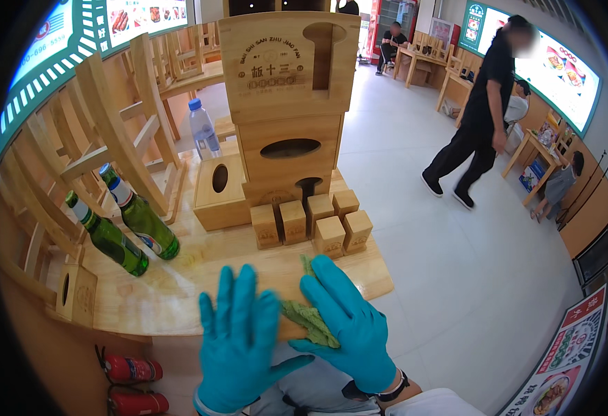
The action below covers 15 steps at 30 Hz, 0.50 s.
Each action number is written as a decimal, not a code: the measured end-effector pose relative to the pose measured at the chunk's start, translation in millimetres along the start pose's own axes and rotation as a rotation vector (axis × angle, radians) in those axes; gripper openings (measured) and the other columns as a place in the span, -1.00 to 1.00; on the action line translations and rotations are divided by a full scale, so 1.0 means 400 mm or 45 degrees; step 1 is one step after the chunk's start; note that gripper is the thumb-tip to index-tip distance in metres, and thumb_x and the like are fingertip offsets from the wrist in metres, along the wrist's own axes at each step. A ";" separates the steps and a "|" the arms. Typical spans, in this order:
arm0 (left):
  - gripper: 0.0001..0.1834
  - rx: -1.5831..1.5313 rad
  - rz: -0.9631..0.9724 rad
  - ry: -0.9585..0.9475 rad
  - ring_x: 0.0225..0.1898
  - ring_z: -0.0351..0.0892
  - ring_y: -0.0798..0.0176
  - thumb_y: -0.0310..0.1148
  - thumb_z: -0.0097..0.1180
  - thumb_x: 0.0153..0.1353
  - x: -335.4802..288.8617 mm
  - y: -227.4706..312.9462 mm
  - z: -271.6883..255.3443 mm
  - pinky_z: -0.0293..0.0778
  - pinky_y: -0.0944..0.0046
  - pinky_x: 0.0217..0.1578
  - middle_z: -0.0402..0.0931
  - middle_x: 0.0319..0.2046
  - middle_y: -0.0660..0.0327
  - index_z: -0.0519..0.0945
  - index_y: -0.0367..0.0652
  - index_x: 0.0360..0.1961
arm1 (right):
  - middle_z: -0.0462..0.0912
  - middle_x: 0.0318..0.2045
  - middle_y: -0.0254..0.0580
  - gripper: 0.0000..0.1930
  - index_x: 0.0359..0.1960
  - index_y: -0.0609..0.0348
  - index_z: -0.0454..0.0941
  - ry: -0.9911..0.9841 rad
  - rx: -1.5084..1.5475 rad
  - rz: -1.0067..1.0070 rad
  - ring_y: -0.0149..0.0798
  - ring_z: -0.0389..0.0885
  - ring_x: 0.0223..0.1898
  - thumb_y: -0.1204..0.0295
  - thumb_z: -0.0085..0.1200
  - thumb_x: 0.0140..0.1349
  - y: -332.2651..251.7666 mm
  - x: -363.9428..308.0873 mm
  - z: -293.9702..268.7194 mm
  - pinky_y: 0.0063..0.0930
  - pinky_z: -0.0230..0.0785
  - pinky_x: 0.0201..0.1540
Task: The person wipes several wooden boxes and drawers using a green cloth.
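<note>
Both of my hands wear teal gloves. My right hand (356, 326) presses a crumpled green cloth (311, 323) against the near edge of the wooden table (179, 295), its palm and fingers over part of the cloth. Left of it, my left hand (238, 343) is raised near the same edge, with fingers stretched and slightly blurred, and nothing in it. Just beyond the cloth stand several small wooden blocks (329, 237). Behind them rises a stack of wooden boxes (286, 135) with cut-out openings.
Two green glass bottles (141, 216) stand left on the table. Beside the stack are a wooden tissue box (219, 191) and a water bottle (204, 129). Wooden chairs (99, 90) crowd the left. Red fire extinguishers (134, 369) sit below. A person in black (481, 114) walks at right.
</note>
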<state>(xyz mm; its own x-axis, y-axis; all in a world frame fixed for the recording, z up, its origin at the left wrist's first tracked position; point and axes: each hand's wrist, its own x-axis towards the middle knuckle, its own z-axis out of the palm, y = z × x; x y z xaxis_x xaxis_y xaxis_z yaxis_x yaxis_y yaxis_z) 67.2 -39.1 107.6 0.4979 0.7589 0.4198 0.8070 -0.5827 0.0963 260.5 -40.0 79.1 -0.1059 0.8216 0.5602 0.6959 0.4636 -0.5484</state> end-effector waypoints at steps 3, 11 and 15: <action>0.21 0.232 0.079 -0.222 0.53 -0.09 -0.30 0.25 0.36 0.00 0.067 0.027 -0.014 -0.27 -0.35 0.47 -0.04 0.50 -0.21 0.08 -0.18 0.52 | 0.18 0.48 0.04 -0.07 0.44 0.13 0.26 -0.052 0.061 -0.015 0.11 0.29 0.42 0.05 0.40 0.07 0.013 -0.022 0.011 -0.16 0.44 0.29; 0.17 0.166 0.158 -0.222 0.35 0.28 -0.09 0.05 0.48 -0.08 0.103 0.024 0.002 0.01 -0.29 0.40 0.30 0.29 -0.01 0.15 -0.04 0.52 | 0.35 0.40 0.03 -0.14 0.37 0.06 0.41 -0.004 -0.043 0.033 0.06 0.51 0.28 0.04 0.46 0.02 0.021 -0.063 0.022 -0.18 0.52 0.19; 0.21 0.124 0.139 -0.172 0.28 0.33 -0.04 0.10 0.52 -0.15 0.085 0.025 0.004 0.06 -0.29 0.37 0.36 0.21 0.10 0.17 -0.02 0.51 | 0.25 0.44 0.06 -0.09 0.40 0.14 0.32 -0.029 -0.027 -0.116 0.13 0.37 0.38 0.08 0.46 0.03 0.030 -0.082 0.014 -0.20 0.53 0.18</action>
<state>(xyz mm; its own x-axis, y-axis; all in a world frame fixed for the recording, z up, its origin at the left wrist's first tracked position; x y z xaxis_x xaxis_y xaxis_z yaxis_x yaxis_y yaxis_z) 93.0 -18.6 121.3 0.6170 0.7285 0.2977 0.7694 -0.6379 -0.0338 268.5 -59.7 50.7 -0.1852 0.7836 0.5930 0.6977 0.5298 -0.4822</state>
